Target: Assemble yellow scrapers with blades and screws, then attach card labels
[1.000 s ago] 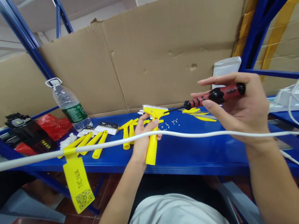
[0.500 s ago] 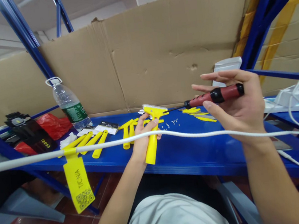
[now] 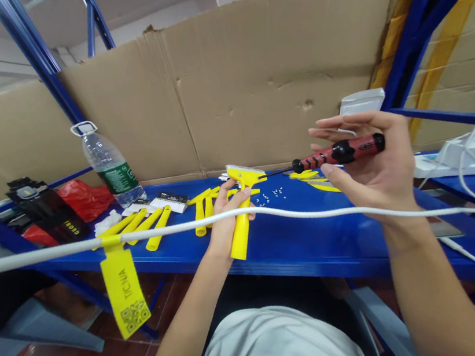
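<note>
My left hand is closed round the handle of a yellow scraper, whose wide head points away from me. In my right hand lies a red and black screwdriver. Its butt rests against the palm, the thumb touches the grip from below, and the other fingers are loosely bent above. The thin dark shaft reaches left to the side of the scraper head; the contact at its tip is too small to make out. Several tiny screws are scattered on the blue table beside the head.
Yellow handles and flat yellow pieces lie on the table. At the left stand a water bottle and a black bottle. A white cable crosses the near view with a yellow tag. Cardboard walls the back.
The screwdriver's grip has turned about its length, showing different markings. My right fingers have shifted slightly along it. The left hand and scraper keep nearly the same place.
</note>
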{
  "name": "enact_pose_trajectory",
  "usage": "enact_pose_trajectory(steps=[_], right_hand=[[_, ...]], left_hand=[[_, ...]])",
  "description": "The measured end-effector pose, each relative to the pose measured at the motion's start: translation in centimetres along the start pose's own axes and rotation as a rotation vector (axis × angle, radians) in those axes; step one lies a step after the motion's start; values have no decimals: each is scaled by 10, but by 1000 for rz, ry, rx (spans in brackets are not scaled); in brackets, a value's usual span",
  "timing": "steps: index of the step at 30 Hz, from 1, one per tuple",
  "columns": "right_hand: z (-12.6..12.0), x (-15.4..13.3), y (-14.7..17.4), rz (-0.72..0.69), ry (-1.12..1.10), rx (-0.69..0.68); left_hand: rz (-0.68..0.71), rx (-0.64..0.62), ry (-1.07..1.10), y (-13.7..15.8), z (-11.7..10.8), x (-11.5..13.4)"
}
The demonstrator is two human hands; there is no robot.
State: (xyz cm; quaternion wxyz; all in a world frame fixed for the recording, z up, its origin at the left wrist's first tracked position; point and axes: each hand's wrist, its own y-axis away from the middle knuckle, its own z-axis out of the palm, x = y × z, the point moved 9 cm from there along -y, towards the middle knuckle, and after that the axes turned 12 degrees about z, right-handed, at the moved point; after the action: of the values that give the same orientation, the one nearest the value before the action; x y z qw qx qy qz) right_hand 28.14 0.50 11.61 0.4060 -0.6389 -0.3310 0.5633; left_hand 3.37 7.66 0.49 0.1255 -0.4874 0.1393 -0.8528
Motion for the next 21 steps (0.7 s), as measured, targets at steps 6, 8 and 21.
enact_pose_trajectory(steps=[6,8,21], right_hand=[[-4,1,3,15,26,91],[-9,4,4,20,77,156],[-1,3,4,93,53,96]], left_hand=[[15,6,26,1,-1,1],[11,-3,27,1,0,0],[11,1,17,0,-3,-1]])
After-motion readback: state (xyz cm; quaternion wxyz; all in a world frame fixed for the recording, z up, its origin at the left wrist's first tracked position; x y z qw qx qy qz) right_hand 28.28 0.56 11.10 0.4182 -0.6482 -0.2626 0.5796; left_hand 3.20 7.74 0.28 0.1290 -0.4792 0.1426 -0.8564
